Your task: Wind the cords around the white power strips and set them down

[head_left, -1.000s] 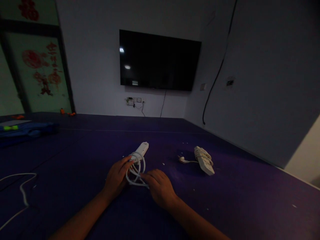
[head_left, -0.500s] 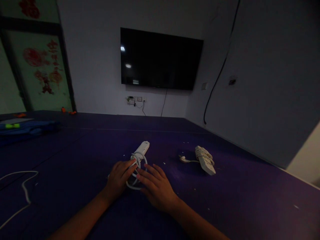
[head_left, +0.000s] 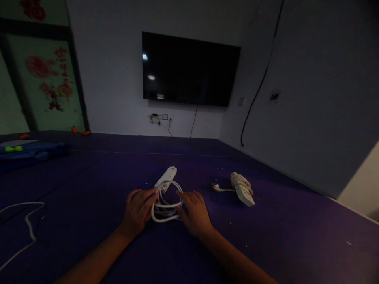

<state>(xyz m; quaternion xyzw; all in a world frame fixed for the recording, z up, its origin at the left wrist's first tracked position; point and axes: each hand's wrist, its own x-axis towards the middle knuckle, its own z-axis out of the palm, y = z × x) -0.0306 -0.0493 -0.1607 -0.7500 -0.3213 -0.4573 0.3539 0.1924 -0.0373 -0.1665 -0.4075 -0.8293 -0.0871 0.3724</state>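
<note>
A white power strip (head_left: 168, 176) lies on the purple surface in front of me, and its white cable (head_left: 166, 217) is gathered in loose loops at the strip's near end. My left hand (head_left: 138, 211) grips the left side of the loops, its fingertips by the strip's end. On the opposite side, my right hand (head_left: 194, 213) has its thumb and fingers closed on the loops' right edge. Some fingertips are hidden behind the cable. A second power strip (head_left: 242, 190), its cord wound round it, lies to the right, with its plug (head_left: 217, 188) pointing left.
The purple floor (head_left: 118, 177) bears small white scraps. At the left lie a loose white cable (head_left: 29, 225) and folded blue cloth (head_left: 44, 150). A television (head_left: 189, 71) hangs on the far wall, and a black cord (head_left: 257, 92) runs down the right wall.
My right hand has moved right, away from my left hand. The cable loops between them have spread wider and show more clearly. The wound power strip stays in place.
</note>
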